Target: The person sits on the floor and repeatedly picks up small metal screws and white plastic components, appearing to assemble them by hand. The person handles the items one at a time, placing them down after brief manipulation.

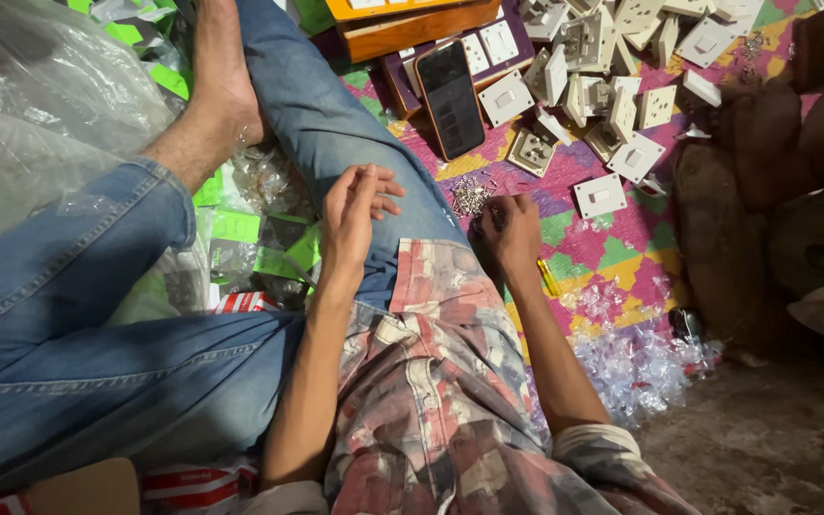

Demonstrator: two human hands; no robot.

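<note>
Spread over the floor was a bright patterned mat (612,253), crowded with parts. At far left lay clear plastic bags (40,124) and green-labelled packets (240,229), beside the person's jeans-clad leg (336,114). The left hand (353,215) rested on that leg, fingers loosely together, holding nothing visible. Just right, a small heap of screws (471,197) lay on the mat, tiny, silvery and loosely scattered. The right hand (510,232) sat touching the heap's edge, fingers curled; whether it pinched a screw I could not tell. A dark phone (450,95) lay beyond, then a pile of white switch plates (603,67). A careless sweep could probably scatter the screws into the mat's busy pattern, where they might be lost.
</note>
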